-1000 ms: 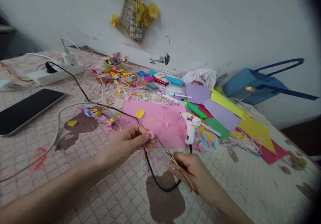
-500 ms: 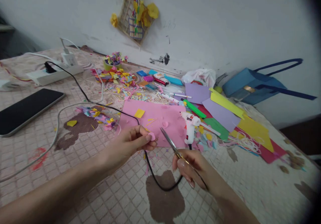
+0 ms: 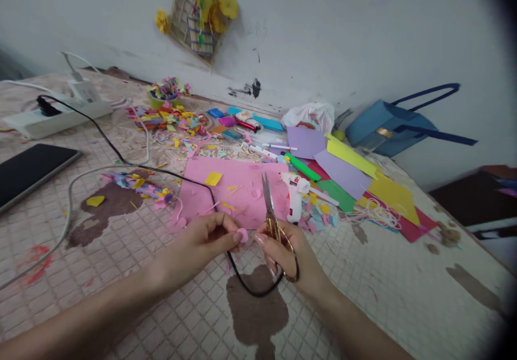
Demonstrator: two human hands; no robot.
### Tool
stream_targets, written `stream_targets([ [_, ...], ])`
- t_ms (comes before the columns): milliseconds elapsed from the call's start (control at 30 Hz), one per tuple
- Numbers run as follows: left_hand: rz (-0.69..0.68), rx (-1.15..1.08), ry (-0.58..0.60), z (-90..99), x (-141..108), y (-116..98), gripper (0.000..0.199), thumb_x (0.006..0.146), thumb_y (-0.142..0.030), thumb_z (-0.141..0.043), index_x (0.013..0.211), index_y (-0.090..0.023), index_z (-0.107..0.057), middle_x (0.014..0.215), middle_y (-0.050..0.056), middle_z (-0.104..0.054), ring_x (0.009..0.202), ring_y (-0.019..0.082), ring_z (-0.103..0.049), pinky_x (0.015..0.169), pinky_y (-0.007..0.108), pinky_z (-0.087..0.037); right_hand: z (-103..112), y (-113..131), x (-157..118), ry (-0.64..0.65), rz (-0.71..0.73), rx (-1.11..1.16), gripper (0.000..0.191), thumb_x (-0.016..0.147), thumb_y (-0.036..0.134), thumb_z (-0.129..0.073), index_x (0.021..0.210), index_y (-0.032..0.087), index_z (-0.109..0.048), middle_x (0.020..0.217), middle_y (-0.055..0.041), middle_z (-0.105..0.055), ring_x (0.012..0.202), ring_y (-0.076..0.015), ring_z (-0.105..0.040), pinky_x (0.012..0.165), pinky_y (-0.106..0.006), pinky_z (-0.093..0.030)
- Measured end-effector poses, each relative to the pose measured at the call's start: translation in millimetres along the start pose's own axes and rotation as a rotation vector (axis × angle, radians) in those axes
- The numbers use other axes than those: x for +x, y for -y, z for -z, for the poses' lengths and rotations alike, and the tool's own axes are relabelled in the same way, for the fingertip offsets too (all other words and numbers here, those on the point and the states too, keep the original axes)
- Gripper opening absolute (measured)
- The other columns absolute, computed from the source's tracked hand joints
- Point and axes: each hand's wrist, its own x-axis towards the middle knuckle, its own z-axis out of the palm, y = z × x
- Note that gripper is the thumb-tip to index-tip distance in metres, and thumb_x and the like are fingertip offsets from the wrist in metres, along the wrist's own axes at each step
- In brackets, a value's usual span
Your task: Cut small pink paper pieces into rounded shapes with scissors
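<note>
Between thumb and fingers, my left hand (image 3: pixel 214 237) pinches a small round pink paper piece (image 3: pixel 243 235). My right hand (image 3: pixel 287 249) is closed around gold-handled scissors (image 3: pixel 268 201), whose blades point up and away, slightly parted. Its fingertips are close to the pink piece; whether they touch it I cannot tell. Beyond both hands lies a pink paper sheet (image 3: pixel 238 188) scattered with pink scraps and a yellow paper square (image 3: pixel 213 178). A white glue gun (image 3: pixel 295 193) rests at the sheet's right edge. Its black cord (image 3: pixel 258 294) loops beneath my hands.
Coloured paper sheets (image 3: pixel 347 171) and white string (image 3: pixel 375 214) lie to the right, before a blue bag (image 3: pixel 390 128). At the left are a phone (image 3: pixel 36 169), a power strip (image 3: pixel 60 120) and a paper-covered stick (image 3: pixel 139 186). Paper scraps (image 3: pixel 169 118) pile at the back.
My right hand has come closer to my left, and the scissors have turned from pointing up-left to nearly straight away. The whole view has shifted, moving the scene leftward.
</note>
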Motion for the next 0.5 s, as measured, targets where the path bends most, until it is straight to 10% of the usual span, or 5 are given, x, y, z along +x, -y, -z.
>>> stream_targets([
  [300, -0.706, 1.051, -0.078, -2.3, -10, 4, 0.015, 0.091, -0.011, -0.040, 0.095, -0.014, -0.054, 0.097, 0.008, -0.060, 0.085, 0.019, -0.055, 0.072, 0.031, -0.047, -14, -9, -2, 0.067, -0.003, 0.342, 0.032, 0.085, 0.035, -0.055, 0.060, 0.018, -0.045, 0.043, 0.0086, -0.037, 0.035, -0.0051, -0.032, 0.035, -0.018, -0.025],
  [500, -0.886, 1.287, -0.021, -3.5, -10, -8, 0.029, 0.094, -0.012, -0.031, 0.090, -0.009, -0.059, 0.086, 0.010, -0.064, 0.083, 0.022, -0.057, 0.076, 0.036, -0.048, -18, -9, 2, 0.049, -0.083, 0.488, 0.028, 0.078, 0.025, -0.060, 0.057, 0.018, -0.043, 0.043, 0.0091, -0.035, 0.034, -0.0053, -0.031, 0.035, -0.019, -0.025],
])
